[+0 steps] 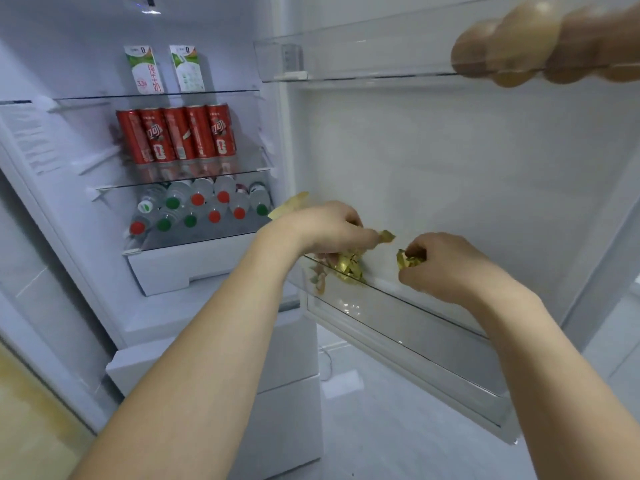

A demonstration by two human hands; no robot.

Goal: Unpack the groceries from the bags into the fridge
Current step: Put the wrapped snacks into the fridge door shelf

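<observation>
Gold-wrapped sweets (349, 268) (pinched) over door shelf (415, 317)

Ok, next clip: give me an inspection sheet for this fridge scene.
Surface: lower door bin, clear-fronted.
Job's things: gold-wrapped items in that bin; eggs in the upper door bin; two cartons, red cans and bottles on the shelves.
Clutter: nothing seen.
Grippers: left hand pinches a gold wrapper; right hand grips another.
Cables: thin cord on the floor.
Surroundings: pale floor.
</observation>
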